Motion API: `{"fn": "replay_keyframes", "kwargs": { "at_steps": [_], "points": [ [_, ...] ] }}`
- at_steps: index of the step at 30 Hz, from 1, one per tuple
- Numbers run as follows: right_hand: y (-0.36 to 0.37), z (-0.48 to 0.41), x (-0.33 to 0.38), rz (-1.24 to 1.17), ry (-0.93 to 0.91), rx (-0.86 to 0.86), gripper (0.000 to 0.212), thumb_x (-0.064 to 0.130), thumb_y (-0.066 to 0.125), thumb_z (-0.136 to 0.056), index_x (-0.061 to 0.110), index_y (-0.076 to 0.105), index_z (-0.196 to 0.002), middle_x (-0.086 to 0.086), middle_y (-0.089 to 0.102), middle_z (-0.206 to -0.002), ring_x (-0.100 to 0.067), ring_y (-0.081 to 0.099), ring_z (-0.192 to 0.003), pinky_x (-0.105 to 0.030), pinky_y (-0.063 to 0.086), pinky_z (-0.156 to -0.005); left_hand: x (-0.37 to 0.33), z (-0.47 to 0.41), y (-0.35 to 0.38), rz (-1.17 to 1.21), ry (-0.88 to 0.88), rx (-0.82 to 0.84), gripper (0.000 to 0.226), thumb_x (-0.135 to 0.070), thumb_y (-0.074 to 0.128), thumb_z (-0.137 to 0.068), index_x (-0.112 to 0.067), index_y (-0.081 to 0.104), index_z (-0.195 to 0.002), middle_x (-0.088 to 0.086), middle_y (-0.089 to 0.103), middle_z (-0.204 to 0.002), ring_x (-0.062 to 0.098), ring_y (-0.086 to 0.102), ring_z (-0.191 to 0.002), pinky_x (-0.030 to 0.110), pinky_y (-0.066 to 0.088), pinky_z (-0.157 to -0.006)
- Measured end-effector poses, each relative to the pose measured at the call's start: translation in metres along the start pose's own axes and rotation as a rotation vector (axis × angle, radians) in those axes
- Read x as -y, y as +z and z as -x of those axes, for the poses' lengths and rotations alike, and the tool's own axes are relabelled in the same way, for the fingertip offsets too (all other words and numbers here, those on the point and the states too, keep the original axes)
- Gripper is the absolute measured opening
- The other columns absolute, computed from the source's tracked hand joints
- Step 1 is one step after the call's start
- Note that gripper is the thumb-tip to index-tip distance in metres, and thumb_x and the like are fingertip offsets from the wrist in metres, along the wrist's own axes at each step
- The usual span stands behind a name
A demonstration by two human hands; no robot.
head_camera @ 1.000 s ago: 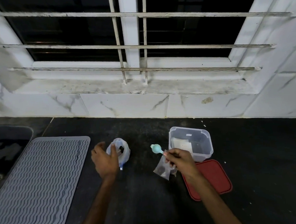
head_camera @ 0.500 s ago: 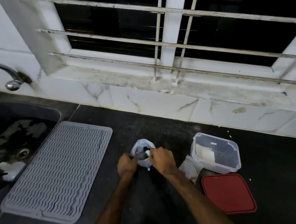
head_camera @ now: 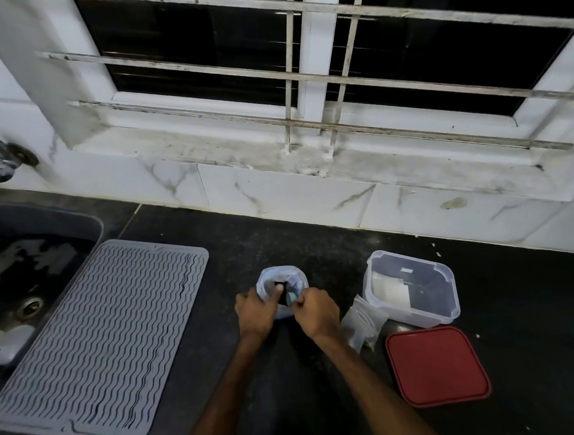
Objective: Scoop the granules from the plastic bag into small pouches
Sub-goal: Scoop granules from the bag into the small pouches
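Dark worktop (head_camera: pixel 313 246) under the barred window, both hands at the bag.

My left hand (head_camera: pixel 255 313) grips the near rim of the plastic bag (head_camera: pixel 268 280), thumb hooked into its mouth. My right hand (head_camera: pixel 317 310) is curled round the teal scoop (head_camera: pixel 291 297), which dips into the bag's mouth just above my knuckles. The small pouches (head_camera: pixel 362 323) lie just right of that hand, beside the clear tub (head_camera: pixel 416 307), with the red lid (head_camera: pixel 436 365) lower right. So a loaded scoop travels rightward across the frame, and my right hand is the nearer one. I reckon a pouch mouth needs opening first.
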State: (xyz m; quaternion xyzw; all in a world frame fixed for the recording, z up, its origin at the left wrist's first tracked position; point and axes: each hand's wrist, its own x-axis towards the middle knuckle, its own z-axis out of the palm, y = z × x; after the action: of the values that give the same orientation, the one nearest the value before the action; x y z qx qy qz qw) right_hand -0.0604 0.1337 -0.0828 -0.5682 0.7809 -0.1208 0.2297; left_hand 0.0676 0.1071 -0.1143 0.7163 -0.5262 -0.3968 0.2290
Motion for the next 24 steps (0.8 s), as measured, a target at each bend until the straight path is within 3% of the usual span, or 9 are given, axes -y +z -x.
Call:
{"fn": "replay_keyframes", "kwargs": {
  "at_steps": [2, 6, 9, 14, 19, 24],
  "points": [
    [0.002, -0.001, -0.001, -0.101, 0.075, 0.021, 0.020, 0.031, 0.059, -0.085, 0.016, 0.067, -0.074, 0.001, 0.070, -0.071, -0.016, 0.068, -0.069, -0.034, 0.056, -0.064, -0.004, -0.001, 0.004, 0.121, 0.033, 0.036, 0.048, -0.044, 0.065, -0.089, -0.009, 0.059, -0.120, 0.008, 0.062, -0.117, 0.022, 0.057, -0.109, 0.030, 0.043, -0.089],
    [0.002, -0.003, -0.008, -0.319, 0.203, 0.053, 0.026, 0.029, 0.062, -0.081, 0.012, 0.067, -0.061, 0.000, 0.067, -0.056, -0.010, 0.064, -0.052, -0.032, 0.056, -0.058, -0.012, 0.001, 0.003, 0.289, -0.040, -0.064, 0.027, -0.026, 0.063, -0.093, -0.006, 0.055, -0.109, 0.010, 0.062, -0.104, 0.018, 0.057, -0.088, 0.027, 0.042, -0.071],
    [0.002, -0.003, -0.011, -0.418, 0.243, 0.059, 0.027, 0.026, 0.064, -0.082, 0.012, 0.068, -0.059, 0.001, 0.067, -0.052, -0.006, 0.060, -0.044, -0.030, 0.054, -0.055, -0.011, 0.000, 0.007, 0.382, -0.112, -0.092, 0.025, -0.008, 0.064, -0.088, -0.006, 0.054, -0.110, 0.008, 0.059, -0.100, 0.019, 0.056, -0.089, 0.028, 0.041, -0.070],
    [0.004, -0.002, -0.012, -0.543, 0.285, 0.061, 0.032, 0.020, 0.063, -0.084, 0.016, 0.063, -0.052, -0.004, 0.068, -0.054, -0.011, 0.054, -0.039, -0.031, 0.052, -0.049, 0.000, -0.004, 0.013, 0.507, -0.146, -0.057, 0.027, -0.007, 0.068, -0.086, -0.012, 0.054, -0.108, 0.012, 0.063, -0.106, 0.026, 0.062, -0.097, 0.042, 0.054, -0.084],
    [0.001, 0.000, -0.017, -0.630, 0.295, 0.088, 0.025, 0.020, 0.067, -0.084, 0.011, 0.071, -0.061, -0.005, 0.069, -0.057, -0.012, 0.055, -0.042, -0.028, 0.048, -0.047, -0.001, -0.008, 0.011, 0.561, -0.121, -0.080, 0.025, -0.010, 0.072, -0.085, -0.008, 0.056, -0.104, 0.007, 0.064, -0.098, 0.016, 0.062, -0.084, 0.029, 0.053, -0.069],
    [-0.012, 0.005, -0.023, -0.724, 0.294, 0.097, 0.022, 0.022, 0.070, -0.084, 0.012, 0.071, -0.065, -0.005, 0.068, -0.056, -0.010, 0.047, -0.036, -0.025, 0.041, -0.044, 0.020, -0.027, 0.018, 0.494, -0.110, -0.047, 0.050, -0.035, 0.077, -0.065, -0.007, 0.066, -0.105, 0.011, 0.072, -0.097, 0.026, 0.071, -0.090, 0.048, 0.060, -0.078]
  ]
}}
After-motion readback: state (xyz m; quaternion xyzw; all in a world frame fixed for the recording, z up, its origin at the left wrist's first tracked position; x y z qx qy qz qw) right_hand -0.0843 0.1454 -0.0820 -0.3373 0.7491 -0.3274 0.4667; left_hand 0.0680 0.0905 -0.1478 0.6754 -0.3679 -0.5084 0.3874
